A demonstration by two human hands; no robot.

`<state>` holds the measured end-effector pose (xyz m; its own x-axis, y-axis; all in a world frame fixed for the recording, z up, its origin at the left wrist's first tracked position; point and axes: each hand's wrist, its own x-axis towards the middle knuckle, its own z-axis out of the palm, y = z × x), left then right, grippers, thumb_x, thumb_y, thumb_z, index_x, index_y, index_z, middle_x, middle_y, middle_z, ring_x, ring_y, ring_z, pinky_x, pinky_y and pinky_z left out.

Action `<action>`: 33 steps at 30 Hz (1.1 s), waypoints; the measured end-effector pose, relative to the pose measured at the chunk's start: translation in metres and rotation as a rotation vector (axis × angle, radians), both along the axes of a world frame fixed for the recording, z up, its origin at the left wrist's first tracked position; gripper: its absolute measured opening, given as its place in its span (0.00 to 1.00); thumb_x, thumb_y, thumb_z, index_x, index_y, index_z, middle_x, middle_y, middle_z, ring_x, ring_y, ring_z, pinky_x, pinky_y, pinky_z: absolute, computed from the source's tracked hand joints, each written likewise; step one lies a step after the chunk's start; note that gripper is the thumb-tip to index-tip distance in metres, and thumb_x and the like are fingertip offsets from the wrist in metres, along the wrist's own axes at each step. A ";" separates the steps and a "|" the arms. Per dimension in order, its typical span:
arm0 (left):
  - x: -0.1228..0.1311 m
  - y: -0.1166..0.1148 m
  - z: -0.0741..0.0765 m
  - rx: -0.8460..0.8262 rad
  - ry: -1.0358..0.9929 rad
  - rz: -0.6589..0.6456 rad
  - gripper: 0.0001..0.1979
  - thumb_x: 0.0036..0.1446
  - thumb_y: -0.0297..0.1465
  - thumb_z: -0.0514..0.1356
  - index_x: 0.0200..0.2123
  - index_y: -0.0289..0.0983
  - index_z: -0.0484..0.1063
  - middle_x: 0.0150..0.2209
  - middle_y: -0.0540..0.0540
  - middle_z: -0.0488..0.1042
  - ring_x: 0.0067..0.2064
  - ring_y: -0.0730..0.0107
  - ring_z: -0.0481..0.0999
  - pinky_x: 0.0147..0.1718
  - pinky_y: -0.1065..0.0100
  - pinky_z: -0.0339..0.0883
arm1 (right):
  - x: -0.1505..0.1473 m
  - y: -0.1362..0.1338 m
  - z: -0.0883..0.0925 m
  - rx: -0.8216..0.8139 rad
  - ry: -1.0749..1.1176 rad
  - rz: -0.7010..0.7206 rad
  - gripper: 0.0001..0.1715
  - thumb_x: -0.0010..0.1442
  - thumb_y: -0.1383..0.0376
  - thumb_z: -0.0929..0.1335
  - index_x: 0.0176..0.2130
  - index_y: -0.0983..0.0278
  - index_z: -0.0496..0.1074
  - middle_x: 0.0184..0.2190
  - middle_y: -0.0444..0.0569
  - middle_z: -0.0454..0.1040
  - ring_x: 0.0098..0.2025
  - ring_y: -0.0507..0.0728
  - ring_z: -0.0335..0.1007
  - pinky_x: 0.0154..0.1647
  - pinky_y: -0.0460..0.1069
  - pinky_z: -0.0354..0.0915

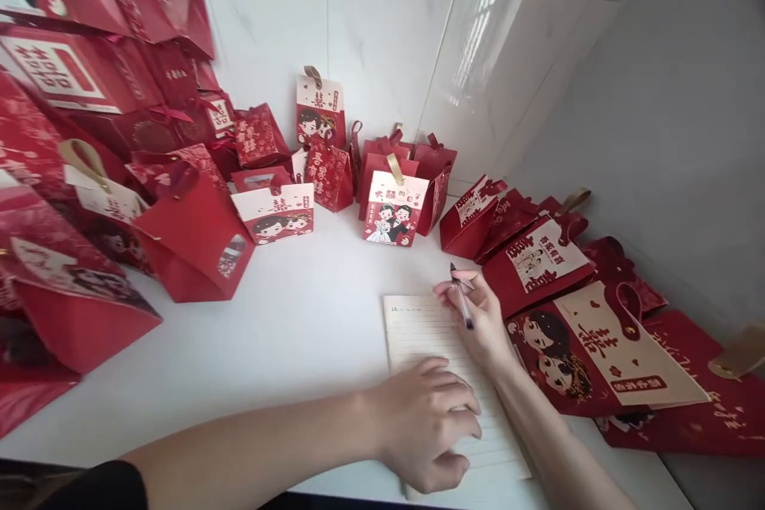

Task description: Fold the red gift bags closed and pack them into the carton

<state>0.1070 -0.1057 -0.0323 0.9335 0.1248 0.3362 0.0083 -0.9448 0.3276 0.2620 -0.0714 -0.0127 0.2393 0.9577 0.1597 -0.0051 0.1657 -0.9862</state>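
Note:
A lined notebook point(412, 335) lies on the white table at the front, with a short line of handwriting near its top left corner. My left hand point(427, 422) rests across the page, palm down, fingers slightly bent and apart, holding nothing. Over the upper right of the page, my right hand point(478, 315) grips a pen point(461, 299) that slants across the fingers. The pen appears held off the paper.
Red gift boxes point(191, 235) with wedding prints are piled high on the left. A small box point(391, 207) stands behind the notebook, with several more around it. Another row, including a large box point(603, 358), lines the right beside my forearm. A tiled wall point(382, 16) rises behind.

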 end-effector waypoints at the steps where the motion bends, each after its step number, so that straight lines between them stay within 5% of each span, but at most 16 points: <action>1: -0.003 0.001 0.001 -0.032 -0.002 -0.010 0.14 0.55 0.34 0.55 0.42 0.35 0.73 0.49 0.46 0.74 0.49 0.64 0.72 0.60 0.59 0.52 | -0.004 0.001 -0.002 -0.011 0.014 0.024 0.21 0.49 0.55 0.71 0.35 0.60 0.59 0.23 0.43 0.71 0.27 0.55 0.68 0.29 0.48 0.62; 5: -0.007 -0.001 0.002 -0.093 0.005 0.027 0.13 0.56 0.32 0.53 0.41 0.35 0.71 0.49 0.46 0.73 0.53 0.64 0.69 0.64 0.54 0.41 | -0.014 0.002 -0.012 -0.032 -0.034 0.040 0.22 0.60 0.46 0.64 0.31 0.59 0.54 0.16 0.39 0.66 0.21 0.53 0.63 0.27 0.47 0.61; 8: -0.006 -0.005 0.001 -0.089 0.035 0.181 0.16 0.57 0.35 0.52 0.45 0.34 0.68 0.51 0.40 0.70 0.57 0.57 0.64 0.64 0.46 0.36 | -0.012 0.002 -0.017 0.007 -0.032 -0.022 0.22 0.64 0.45 0.57 0.35 0.60 0.60 0.23 0.43 0.69 0.23 0.53 0.62 0.26 0.48 0.62; 14: -0.006 -0.006 0.000 -0.077 0.074 0.221 0.16 0.60 0.36 0.50 0.47 0.34 0.66 0.52 0.38 0.68 0.59 0.56 0.62 0.64 0.47 0.38 | -0.007 0.006 -0.018 0.024 -0.332 -0.264 0.17 0.55 0.56 0.69 0.26 0.62 0.61 0.24 0.42 0.64 0.26 0.51 0.60 0.28 0.46 0.59; 22: -0.005 -0.006 -0.003 -0.039 0.063 0.214 0.17 0.61 0.36 0.48 0.48 0.33 0.65 0.52 0.37 0.68 0.59 0.55 0.62 0.62 0.44 0.42 | -0.011 0.006 -0.018 -0.138 -0.537 -0.270 0.18 0.53 0.60 0.63 0.19 0.62 0.51 0.16 0.38 0.50 0.21 0.49 0.45 0.21 0.45 0.48; 33: -0.005 -0.006 0.000 -0.039 0.079 0.211 0.17 0.61 0.36 0.48 0.49 0.33 0.65 0.52 0.38 0.68 0.58 0.55 0.62 0.62 0.45 0.41 | -0.011 0.007 -0.019 -0.136 -0.588 -0.243 0.15 0.51 0.61 0.62 0.19 0.62 0.52 0.16 0.38 0.51 0.21 0.49 0.46 0.22 0.45 0.49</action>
